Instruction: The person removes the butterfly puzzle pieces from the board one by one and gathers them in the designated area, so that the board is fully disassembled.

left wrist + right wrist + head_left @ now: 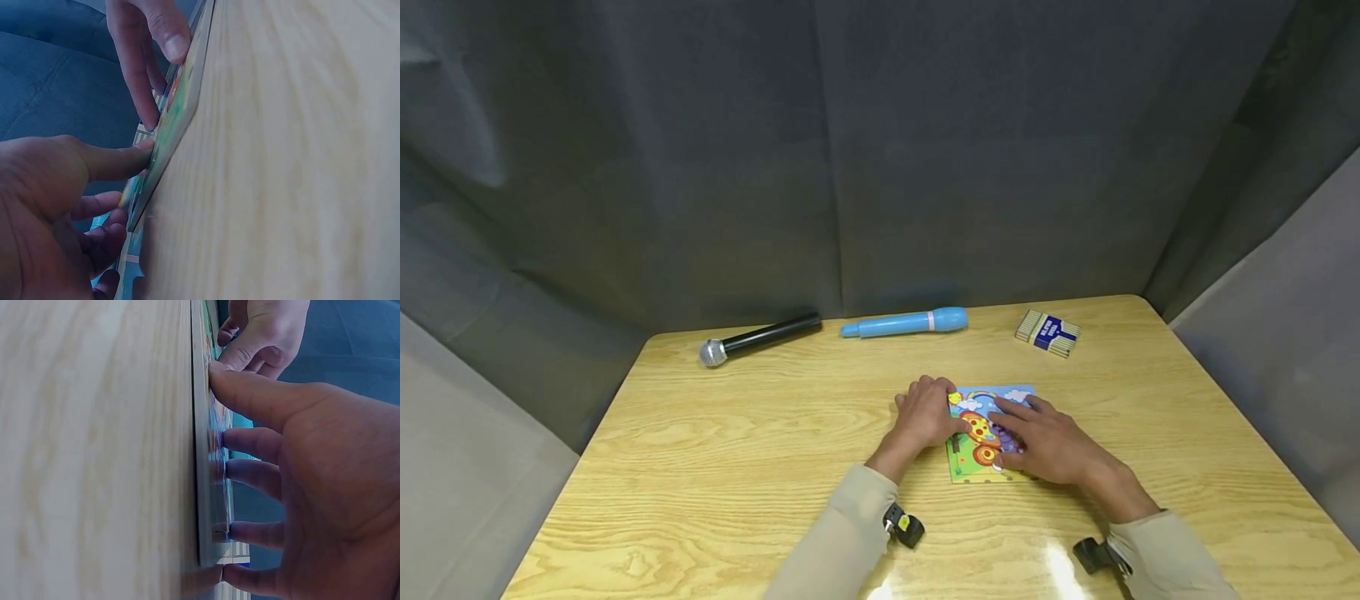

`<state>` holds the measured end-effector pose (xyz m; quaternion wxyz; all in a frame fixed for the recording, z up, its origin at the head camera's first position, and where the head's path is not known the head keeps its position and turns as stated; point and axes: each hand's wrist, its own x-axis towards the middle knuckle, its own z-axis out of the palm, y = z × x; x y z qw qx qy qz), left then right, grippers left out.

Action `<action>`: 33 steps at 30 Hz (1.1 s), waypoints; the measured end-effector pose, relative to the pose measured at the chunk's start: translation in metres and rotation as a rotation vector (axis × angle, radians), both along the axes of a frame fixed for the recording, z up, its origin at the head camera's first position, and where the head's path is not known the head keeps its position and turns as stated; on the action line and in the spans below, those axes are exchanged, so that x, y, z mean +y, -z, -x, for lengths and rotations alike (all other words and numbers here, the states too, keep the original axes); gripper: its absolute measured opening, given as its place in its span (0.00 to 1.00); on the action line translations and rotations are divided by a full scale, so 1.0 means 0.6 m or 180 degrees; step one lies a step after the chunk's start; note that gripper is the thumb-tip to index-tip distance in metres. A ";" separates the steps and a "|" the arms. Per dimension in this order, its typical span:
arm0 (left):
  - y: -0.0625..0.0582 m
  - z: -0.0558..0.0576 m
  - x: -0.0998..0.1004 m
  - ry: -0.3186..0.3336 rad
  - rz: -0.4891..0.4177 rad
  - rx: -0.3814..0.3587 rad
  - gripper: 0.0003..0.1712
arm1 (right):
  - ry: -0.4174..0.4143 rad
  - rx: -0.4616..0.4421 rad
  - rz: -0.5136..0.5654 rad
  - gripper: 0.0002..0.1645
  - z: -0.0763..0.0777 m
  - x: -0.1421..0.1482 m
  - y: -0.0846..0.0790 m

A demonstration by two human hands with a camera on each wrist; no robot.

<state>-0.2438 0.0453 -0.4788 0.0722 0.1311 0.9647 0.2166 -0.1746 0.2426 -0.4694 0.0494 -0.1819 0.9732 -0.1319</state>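
A square jigsaw puzzle (pixel 966 468) with a bright cartoon picture lies flat on the wooden table under both hands. My left hand (pixel 925 414) grips its left side, thumb on the picture and the other fingers bent around the far left corner. Spread over the right half is my right hand (pixel 1056 442), its fingers mostly straight and fingertips on the picture. In the right wrist view, this hand's thumb (pixel 262 394) reaches toward the left thumb. The right hand covers part of the picture. Seen edge-on in the left wrist view, the puzzle (pixel 178 125) is a thin board.
Along the table's far side lie a black microphone (pixel 767 336) with a silver head and a blue microphone-shaped toy (pixel 902 323). A bundle of pale sticks with a blue band (pixel 1048 333) lies at the back right. Dark cloth (pixel 880 167) hangs behind the table (pixel 737 467).
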 end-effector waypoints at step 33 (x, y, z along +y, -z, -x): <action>-0.004 0.000 -0.059 0.0225 -0.0364 0.0255 0.28 | 0.0033 0.0003 0.0027 0.39 -0.004 0.001 0.001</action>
